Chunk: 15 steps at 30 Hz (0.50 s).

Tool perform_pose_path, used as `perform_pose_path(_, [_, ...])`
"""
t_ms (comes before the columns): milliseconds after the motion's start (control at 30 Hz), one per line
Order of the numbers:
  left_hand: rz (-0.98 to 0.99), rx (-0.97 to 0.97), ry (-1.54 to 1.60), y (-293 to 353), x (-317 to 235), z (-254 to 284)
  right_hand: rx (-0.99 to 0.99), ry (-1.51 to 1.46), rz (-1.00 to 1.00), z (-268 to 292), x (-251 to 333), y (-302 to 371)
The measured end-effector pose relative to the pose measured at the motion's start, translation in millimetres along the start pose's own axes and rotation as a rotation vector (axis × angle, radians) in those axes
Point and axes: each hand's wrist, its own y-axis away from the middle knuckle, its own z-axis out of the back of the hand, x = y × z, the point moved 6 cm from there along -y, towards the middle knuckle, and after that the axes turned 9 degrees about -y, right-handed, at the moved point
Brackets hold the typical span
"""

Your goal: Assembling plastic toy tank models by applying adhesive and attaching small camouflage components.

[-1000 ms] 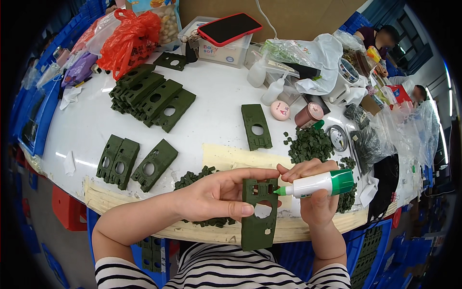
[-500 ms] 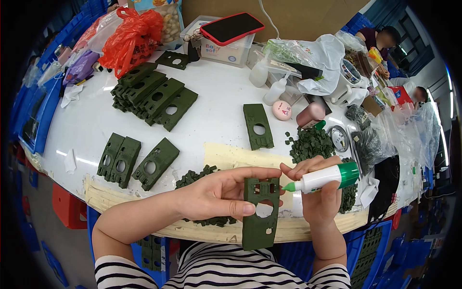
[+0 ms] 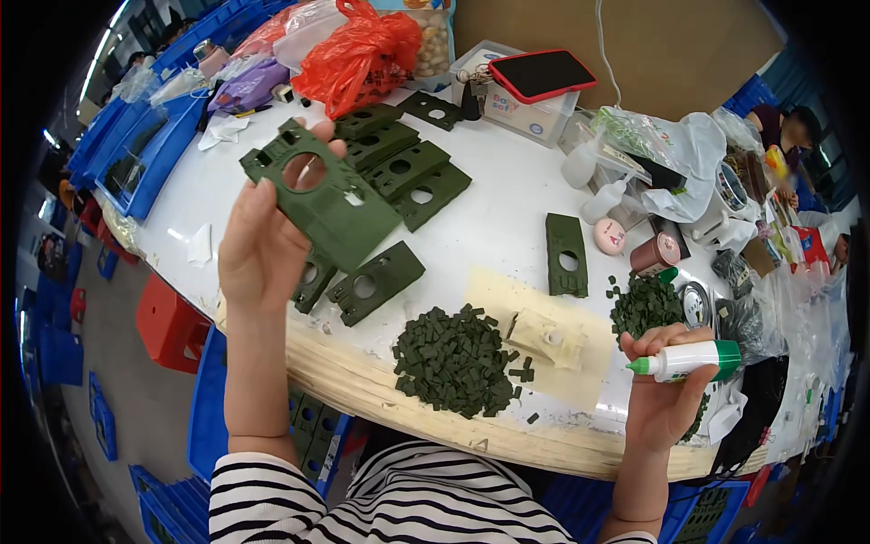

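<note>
Raised over the left of the table, my left hand (image 3: 258, 238) grips a dark green plastic model hull plate (image 3: 343, 220) with a large round hole. In my right hand (image 3: 664, 404), low on the right, lies a white glue bottle (image 3: 686, 361) with a green base and a green pointed tip aimed left. Behind the held plate lies a stack of similar green plates (image 3: 399, 168). Below it sits another loose green plate (image 3: 376, 283), and a further one is partly hidden. One single plate (image 3: 566, 256) rests farther right.
A heap of small green pieces (image 3: 458, 363) lies near the front edge, beside a cream-coloured block (image 3: 546, 337) on tape. Another green heap (image 3: 648, 306) is at the right. Behind stand squeeze bottles (image 3: 605, 198), a red-cased phone (image 3: 544, 74) and a red bag (image 3: 358, 59).
My left hand has carried the green plate from the front centre up and left toward the stack. My right hand with the glue bottle has drawn away from it. The view has shifted left.
</note>
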Motion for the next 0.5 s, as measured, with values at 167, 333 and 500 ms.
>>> perform_pose_path(167, [-0.044, -0.326, -0.235, 20.0, -31.5, 108.4, 0.034, -0.012, 0.013, -5.2, 5.1, 2.4])
perform_pose_path(333, [-0.084, -0.753, -0.752, 56.1, -31.4, 170.8, 0.050, 0.018, 0.029, -6.0, 4.6, 3.2])
perform_pose_path(500, [0.127, -0.762, -1.234, 75.9, -11.1, 160.4, 0.041, 0.019, 0.015, -5.0, 1.6, 2.7])
